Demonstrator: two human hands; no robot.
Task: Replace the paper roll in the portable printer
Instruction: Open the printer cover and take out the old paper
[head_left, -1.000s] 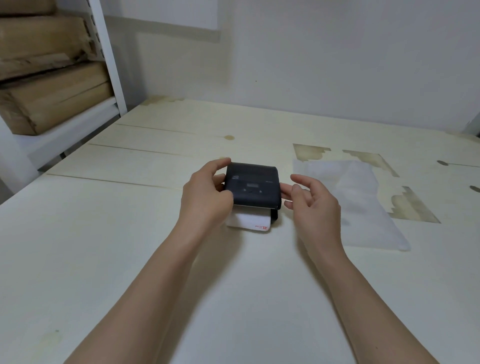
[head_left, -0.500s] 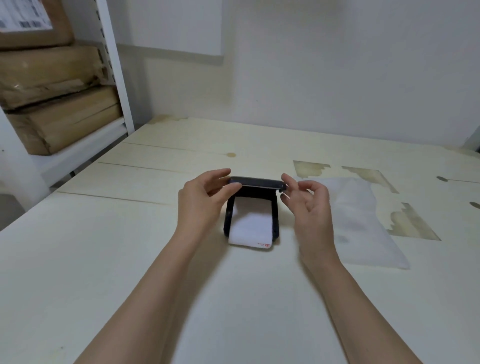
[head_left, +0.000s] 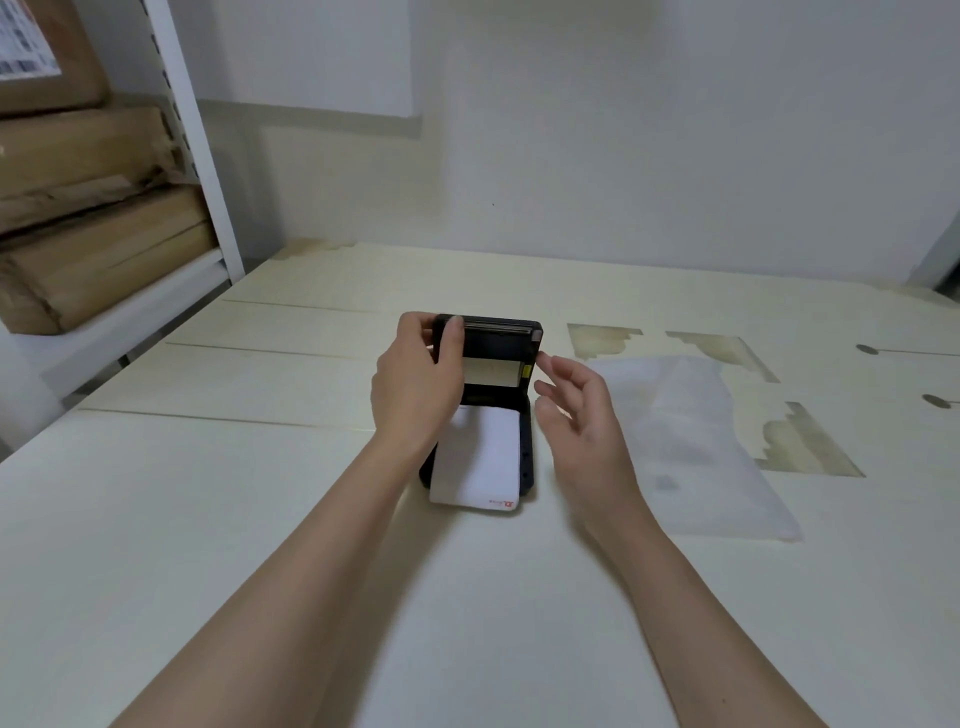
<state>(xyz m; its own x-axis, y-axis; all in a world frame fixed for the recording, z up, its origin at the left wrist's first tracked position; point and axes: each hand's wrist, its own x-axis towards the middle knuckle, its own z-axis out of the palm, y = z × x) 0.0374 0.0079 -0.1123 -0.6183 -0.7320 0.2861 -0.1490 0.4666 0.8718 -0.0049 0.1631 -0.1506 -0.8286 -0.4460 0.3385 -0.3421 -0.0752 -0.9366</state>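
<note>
Your portable printer (head_left: 525, 441) sits on the pale table (head_left: 208, 519) just ahead of you at 12 o'clock, its lid (head_left: 493, 345) swung up and standing nearly upright so the inside faces you; a white strip of paper (head_left: 478, 457) lies over the open body and hangs past its near edge, with a small red mark at its near right corner; your left hand (head_left: 415, 384) grips the lid's left edge, thumb pressed on the inner face and fingers wrapped behind it; your right hand (head_left: 576, 410) hovers at the printer's right side, at 3 o'clock from it, fingers spread and loosely curled, holding nothing, its fingertips close to the lid's right edge, though you cannot tell if they touch; a translucent plastic bag (head_left: 696, 441) lies flat on the table beyond that hand, toward 2 o'clock; brown cardboard boxes (head_left: 93, 218) fill a white shelf (head_left: 208, 171) off at 10 o'clock.
</note>
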